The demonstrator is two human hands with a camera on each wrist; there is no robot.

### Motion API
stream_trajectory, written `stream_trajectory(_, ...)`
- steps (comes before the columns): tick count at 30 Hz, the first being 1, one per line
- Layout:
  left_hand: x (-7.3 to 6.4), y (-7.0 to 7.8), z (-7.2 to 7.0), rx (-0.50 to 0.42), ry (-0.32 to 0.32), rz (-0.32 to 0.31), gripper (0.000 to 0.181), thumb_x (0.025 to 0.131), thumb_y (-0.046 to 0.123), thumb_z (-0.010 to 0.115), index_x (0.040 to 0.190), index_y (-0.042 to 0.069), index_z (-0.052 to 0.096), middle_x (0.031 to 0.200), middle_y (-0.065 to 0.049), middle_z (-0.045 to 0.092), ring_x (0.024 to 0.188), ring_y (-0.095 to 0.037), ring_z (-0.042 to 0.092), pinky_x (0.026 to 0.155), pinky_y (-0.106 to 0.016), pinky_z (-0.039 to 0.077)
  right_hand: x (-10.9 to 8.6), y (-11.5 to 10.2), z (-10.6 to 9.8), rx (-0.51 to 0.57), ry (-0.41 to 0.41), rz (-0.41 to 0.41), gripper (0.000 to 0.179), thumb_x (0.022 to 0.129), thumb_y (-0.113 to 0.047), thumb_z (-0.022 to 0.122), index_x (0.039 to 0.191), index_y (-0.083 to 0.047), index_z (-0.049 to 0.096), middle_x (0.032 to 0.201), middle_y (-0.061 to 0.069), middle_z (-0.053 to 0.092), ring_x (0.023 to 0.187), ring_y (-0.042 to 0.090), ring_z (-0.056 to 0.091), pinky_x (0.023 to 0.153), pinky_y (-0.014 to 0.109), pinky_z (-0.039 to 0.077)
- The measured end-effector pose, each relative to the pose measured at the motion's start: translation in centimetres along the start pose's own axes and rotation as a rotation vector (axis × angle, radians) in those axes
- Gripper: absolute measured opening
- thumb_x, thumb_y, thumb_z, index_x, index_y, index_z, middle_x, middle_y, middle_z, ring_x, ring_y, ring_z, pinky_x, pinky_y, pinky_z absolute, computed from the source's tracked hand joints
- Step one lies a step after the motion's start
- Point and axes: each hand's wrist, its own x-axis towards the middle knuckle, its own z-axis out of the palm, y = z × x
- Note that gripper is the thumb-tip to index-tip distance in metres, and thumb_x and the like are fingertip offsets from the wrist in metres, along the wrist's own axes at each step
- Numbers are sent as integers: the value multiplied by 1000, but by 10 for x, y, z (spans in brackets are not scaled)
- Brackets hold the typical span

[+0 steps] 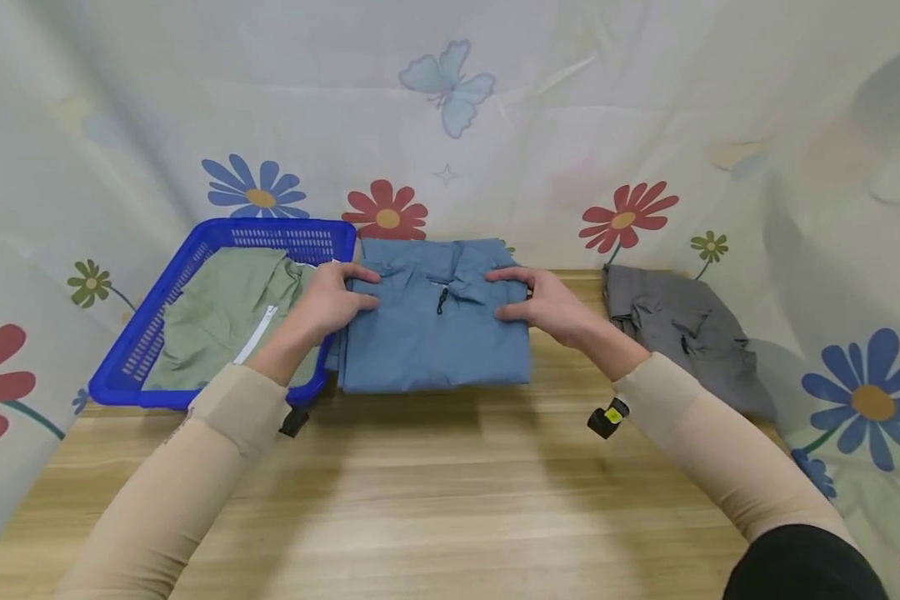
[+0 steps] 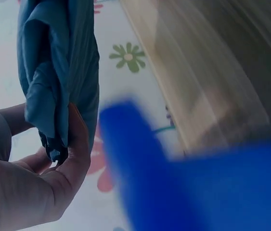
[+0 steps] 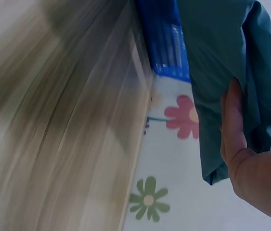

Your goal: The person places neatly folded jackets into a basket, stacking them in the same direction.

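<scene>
Left grip holds garment (blue); right grip too

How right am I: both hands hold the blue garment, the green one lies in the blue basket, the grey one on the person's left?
Only the side is wrong: the head view shows the grey garment on the person's right. The left hand and right hand hold the blue garment, and the green garment lies in the basket.

The garment is blue, the backdrop flower-patterned.
</scene>
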Motion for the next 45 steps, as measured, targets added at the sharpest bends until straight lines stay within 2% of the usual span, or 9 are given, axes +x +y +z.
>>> stream_trajectory(5,-2,-6,-19,10,-3,-17,36,98,6,67,133,0,65,156,-20,42,146,-35,33,112,-54,38,9,-11,16,-3,7,-19,56,94,-2,72,146,-13,57,161,14,31,127,31,53,97,45,53)
stream_trajectory(12,-4,-17,-43,32,-28,-40,40,99,8,66,137,-1,62,161,-23,33,148,-40,27,114,-59,33,19,-23,36,47,12,-25,55,93,0,72,145,-11,59,160,13,34,127,29,54,97,43,53)
stream_trajectory(22,0,-38,-84,60,-73,-8,43,99,6,66,140,-6,58,162,-28,27,150,-44,19,114,-64,28,41,-36,70,109,18,-34,55,92,0,73,144,-12,59,156,15,39,123,26,56,92,40,55)
stream_trajectory(28,3,-54,-108,123,-95,-14,46,99,13,69,141,-3,58,161,-28,28,147,-47,25,110,-67,32,55,-40,88,109,8,-60,55,92,1,72,144,-11,58,149,16,46,114,25,61,84,36,57)
stream_trajectory(35,6,-72,-136,145,-124,-40,51,99,17,70,144,-2,55,164,-28,20,144,-49,30,103,-65,42,69,-51,112,98,5,-83,55,93,1,71,145,-9,57,150,15,47,109,22,63,79,31,57)
stream_trajectory(40,9,-84,-153,143,-137,-48,53,100,17,70,145,-4,52,162,-32,21,139,-50,32,103,-66,40,76,-56,131,124,25,-110,54,92,2,72,144,-7,59,147,16,49,102,19,65,76,30,58)
stream_trajectory(45,9,-93,-167,147,-150,-65,57,100,22,71,148,-2,51,161,-33,20,140,-52,28,104,-67,37,86,-58,143,121,45,-134,54,90,3,73,142,-7,60,139,14,54,91,16,65,71,29,58)
